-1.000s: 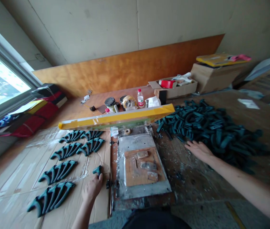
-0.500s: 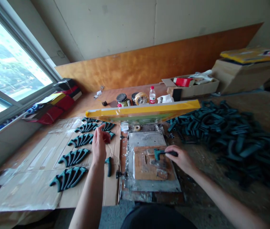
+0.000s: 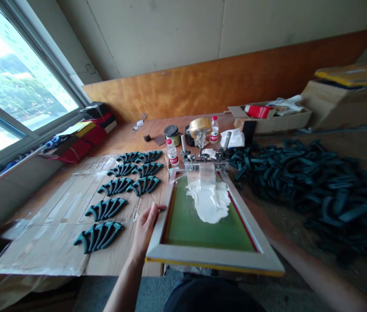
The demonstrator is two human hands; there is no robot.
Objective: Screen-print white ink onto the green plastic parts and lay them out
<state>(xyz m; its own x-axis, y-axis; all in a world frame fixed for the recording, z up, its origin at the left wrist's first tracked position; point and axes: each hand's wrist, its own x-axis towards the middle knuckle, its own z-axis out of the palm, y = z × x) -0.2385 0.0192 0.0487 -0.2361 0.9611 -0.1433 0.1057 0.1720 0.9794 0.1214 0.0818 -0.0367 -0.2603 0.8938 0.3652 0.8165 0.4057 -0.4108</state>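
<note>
A screen-printing frame (image 3: 157,243) with green mesh lies lowered in front of me, its front edge toward my body. White paste (image 3: 211,207) is spread on the mesh below a squeegee blade (image 3: 207,174). My left hand (image 3: 146,222) is closed at the frame's left edge, its fingertips against the rim. My right forearm (image 3: 303,260) reaches in blurred from the right; the hand is smeared and mostly hidden beside and behind the frame. On the cardboard (image 3: 53,216) at left, dark green curved handles (image 3: 99,237) lie in fanned rows.
A large heap of dark green handles (image 3: 326,190) covers the right side. Behind the frame stand a clamp with posts (image 3: 199,151), two bottles (image 3: 172,154), jars (image 3: 171,133) and a roll of tape (image 3: 199,125). Cardboard boxes (image 3: 274,123) sit at the back right.
The raised frame has come down over the wooden board, hiding it and the handle there. My left hand has moved down and right to the frame's edge. The right hand has gone largely from sight.
</note>
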